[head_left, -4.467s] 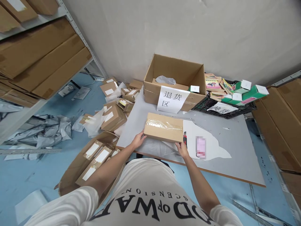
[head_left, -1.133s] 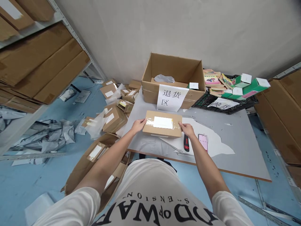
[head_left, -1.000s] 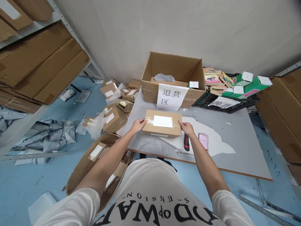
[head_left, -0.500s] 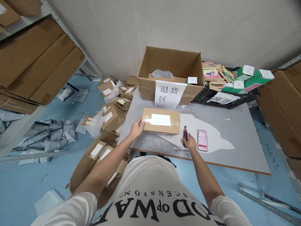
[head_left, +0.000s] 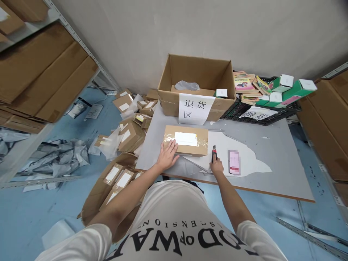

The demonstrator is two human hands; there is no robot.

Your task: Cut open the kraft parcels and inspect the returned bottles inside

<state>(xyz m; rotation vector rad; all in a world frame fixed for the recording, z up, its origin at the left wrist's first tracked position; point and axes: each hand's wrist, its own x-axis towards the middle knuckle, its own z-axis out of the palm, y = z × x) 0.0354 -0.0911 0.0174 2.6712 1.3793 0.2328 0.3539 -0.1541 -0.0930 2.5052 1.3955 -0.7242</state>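
Note:
A taped cardboard box (head_left: pixel 202 140) with a white label lies on the grey table in front of me. My left hand (head_left: pixel 167 155) rests on its near left side, fingers stretched out flat over the front edge. To the right of the box, my right hand (head_left: pixel 216 166) is closed round a red and black utility knife (head_left: pixel 214 155), whose tip points away from me. Beneath the knife lies white sheeting (head_left: pixel 250 159). A phone (head_left: pixel 234 162) with a lit, partly blurred screen is just right of that hand.
Behind the box stands a large open carton (head_left: pixel 170 105) bearing a paper sign. A black crate (head_left: pixel 233 113) with books and green boxes is at the back right. Left of the table (head_left: pixel 288 174), parcels (head_left: pixel 132 136) are piled up, and a big carton (head_left: pixel 94 192) holds more.
My left hand has shifted right, from the box's left end onto its front, with the fingers now spread. My right hand has gone from beside the knife's handle to closed round it.

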